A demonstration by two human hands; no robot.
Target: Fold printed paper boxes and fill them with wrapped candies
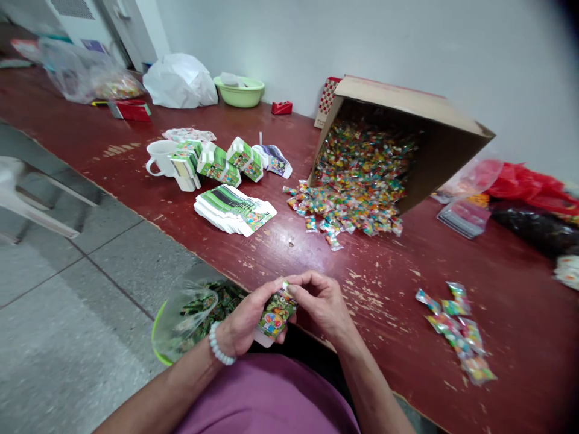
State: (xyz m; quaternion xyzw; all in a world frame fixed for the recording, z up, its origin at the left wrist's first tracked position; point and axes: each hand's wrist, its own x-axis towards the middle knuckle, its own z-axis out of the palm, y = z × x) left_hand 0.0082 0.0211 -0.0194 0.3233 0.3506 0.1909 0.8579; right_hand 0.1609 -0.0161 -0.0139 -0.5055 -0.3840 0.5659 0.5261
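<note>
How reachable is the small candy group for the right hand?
Likely yes: nothing stands between the right hand and the candy group, though it's busy at the top of the held box.

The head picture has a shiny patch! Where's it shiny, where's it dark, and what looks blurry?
In the head view, pale glare on the red table, just beyond the hands; shadow inside the cardboard box; blackness in the upper-right corner; softness on the white chair at far left, while the small printed box being held looks clearer.
</note>
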